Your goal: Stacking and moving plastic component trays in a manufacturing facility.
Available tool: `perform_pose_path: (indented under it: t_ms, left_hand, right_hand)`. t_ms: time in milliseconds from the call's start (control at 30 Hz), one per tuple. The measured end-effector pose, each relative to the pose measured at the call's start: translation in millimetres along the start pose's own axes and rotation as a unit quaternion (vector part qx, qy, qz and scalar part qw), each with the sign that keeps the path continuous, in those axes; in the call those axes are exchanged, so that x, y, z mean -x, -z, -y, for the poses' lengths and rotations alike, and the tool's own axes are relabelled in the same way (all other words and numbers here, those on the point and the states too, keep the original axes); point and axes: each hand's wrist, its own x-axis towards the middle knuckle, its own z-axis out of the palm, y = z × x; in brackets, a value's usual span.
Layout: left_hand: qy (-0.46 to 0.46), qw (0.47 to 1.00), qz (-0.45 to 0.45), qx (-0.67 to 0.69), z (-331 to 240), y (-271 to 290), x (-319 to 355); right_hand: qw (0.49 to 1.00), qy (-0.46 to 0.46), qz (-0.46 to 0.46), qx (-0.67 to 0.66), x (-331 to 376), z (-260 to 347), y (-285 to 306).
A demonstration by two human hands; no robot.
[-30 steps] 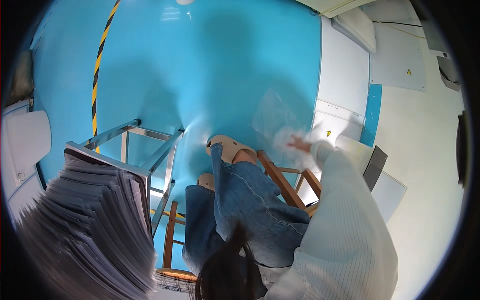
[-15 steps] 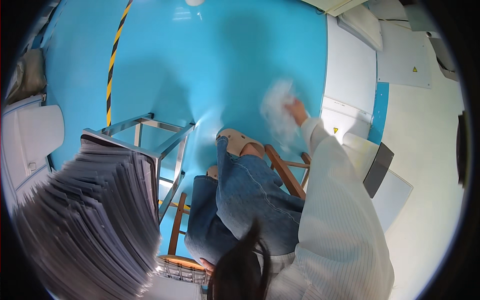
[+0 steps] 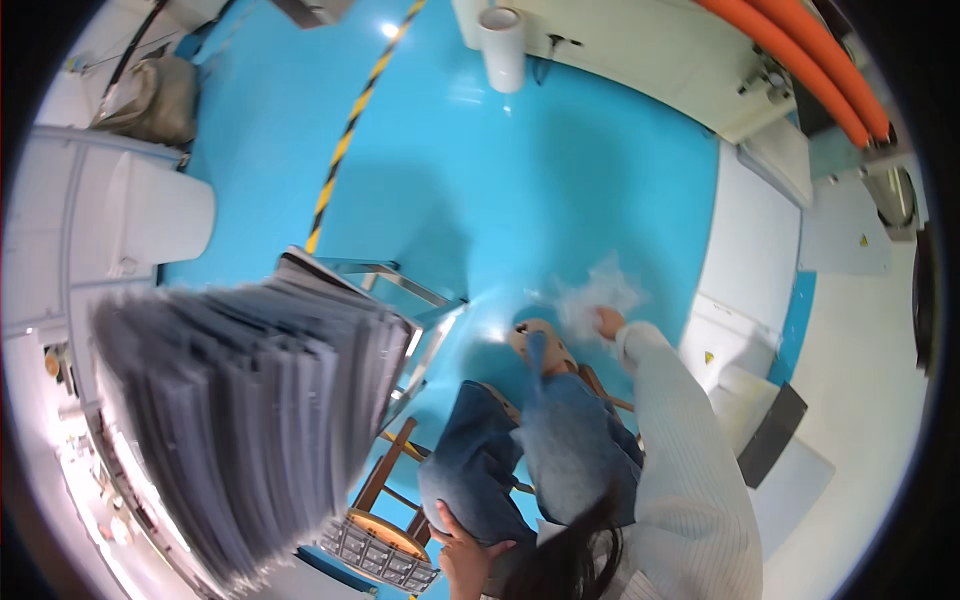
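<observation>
My right hand [image 3: 608, 322] is stretched out low over the floor, closed on a crumpled, see-through plastic bag or film [image 3: 600, 292] that is blurred by motion. Below it are my beige clog [image 3: 545, 348] and my jeans. My left hand [image 3: 465, 556] lies against my jeans [image 3: 462, 480] near the seat's edge, its fingers spread and nothing in them. To my left rises a tall, leaning stack of thin grey sheets [image 3: 250, 420], whose individual kind I cannot make out; neither hand touches it.
A metal-framed stand [image 3: 425, 345] sits by the stack. Wooden stool legs [image 3: 385, 465] and a round seat rim [image 3: 385, 530] are close below. White machine panels [image 3: 740, 270] line the right. Ahead stand a white bin [image 3: 502, 50] and orange hoses [image 3: 800, 55]; striped tape [image 3: 345, 150] crosses the blue floor [image 3: 470, 190].
My head view has shifted, bringing the white bin and orange hoses in. My left hand, mostly hidden before, now shows on my jeans. My right hand still holds the plastic.
</observation>
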Motion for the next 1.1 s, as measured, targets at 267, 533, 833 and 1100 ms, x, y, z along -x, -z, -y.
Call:
perform_pose_path:
  t_ms: [267, 533, 833, 1100]
  left_hand:
    - [-0.068, 0.992, 0.100, 0.036, 16.4, 20.0, -22.0]
    - [-0.103, 0.994, 0.026, 0.028, 45.9, 26.6, -5.0]
    - [-0.199, 0.935, 0.026, 0.292, 120.1, 52.3, 60.4]
    - [-0.038, 0.865, 0.014, 0.500, 194.1, 26.3, 62.7]
  right_hand:
    - [1.000, 0.012, -0.009, 0.027, 9.5, 124.8, 87.3]
    - [0.966, 0.144, -0.152, -0.154, 152.6, 322.7, 230.9]
    - [0.913, 0.323, -0.200, -0.150, 407.8, 534.0, 421.6]
    - [0.740, 0.444, -0.044, -0.504, 439.0, 746.4, 472.3]
